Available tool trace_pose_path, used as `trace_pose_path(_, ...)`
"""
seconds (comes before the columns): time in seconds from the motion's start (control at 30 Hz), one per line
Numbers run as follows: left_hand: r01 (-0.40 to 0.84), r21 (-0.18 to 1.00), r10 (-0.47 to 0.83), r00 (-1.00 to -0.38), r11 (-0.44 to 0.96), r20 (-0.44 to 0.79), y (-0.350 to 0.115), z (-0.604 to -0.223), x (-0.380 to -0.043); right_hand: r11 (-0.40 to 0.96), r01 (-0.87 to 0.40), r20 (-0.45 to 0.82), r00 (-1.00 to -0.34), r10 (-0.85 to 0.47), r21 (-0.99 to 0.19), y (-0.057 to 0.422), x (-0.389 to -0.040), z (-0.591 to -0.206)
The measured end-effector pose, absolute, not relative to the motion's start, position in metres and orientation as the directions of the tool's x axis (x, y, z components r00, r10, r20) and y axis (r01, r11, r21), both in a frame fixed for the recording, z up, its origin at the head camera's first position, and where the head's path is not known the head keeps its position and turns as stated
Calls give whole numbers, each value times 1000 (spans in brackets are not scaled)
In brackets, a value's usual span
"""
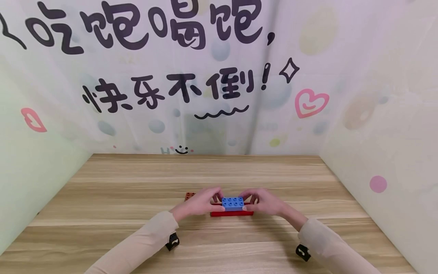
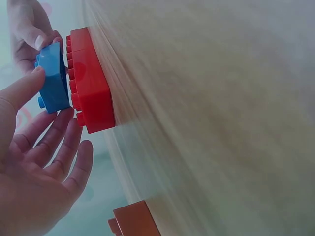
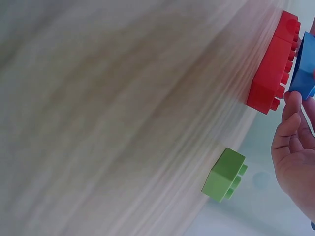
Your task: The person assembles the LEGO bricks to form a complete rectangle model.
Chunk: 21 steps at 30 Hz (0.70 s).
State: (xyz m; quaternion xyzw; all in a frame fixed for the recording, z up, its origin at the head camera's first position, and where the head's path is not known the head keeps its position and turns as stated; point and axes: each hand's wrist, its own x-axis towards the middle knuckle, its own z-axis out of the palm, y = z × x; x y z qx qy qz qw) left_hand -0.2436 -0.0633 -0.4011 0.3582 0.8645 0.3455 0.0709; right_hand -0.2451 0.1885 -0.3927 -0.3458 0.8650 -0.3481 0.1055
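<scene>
A blue toy building brick (image 1: 233,204) with studs on top is held level between both hands. My left hand (image 1: 199,203) pinches its left end between thumb and fingers. At the opposite end, my right hand (image 1: 266,202) pinches it likewise. Directly beneath lie red bricks (image 1: 232,214) in a row on the table, a seam showing in the left wrist view. That view shows a narrow gap between the blue brick's underside and the red studs (image 2: 74,87).
An orange-brown brick (image 1: 189,196) lies behind the left hand, partly covered by it. A green brick (image 3: 225,176) stands on the table in the right wrist view; the right hand hides it from the head view. Printed curtain walls (image 1: 212,133) enclose the wooden table (image 1: 219,243).
</scene>
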Motion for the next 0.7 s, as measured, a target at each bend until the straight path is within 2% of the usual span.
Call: trace_pose_path(0.7, 559, 621, 659, -747, 550, 89, -63, -403, -245, 509, -515, 59, -740, -670, -690, 186, -247, -398)
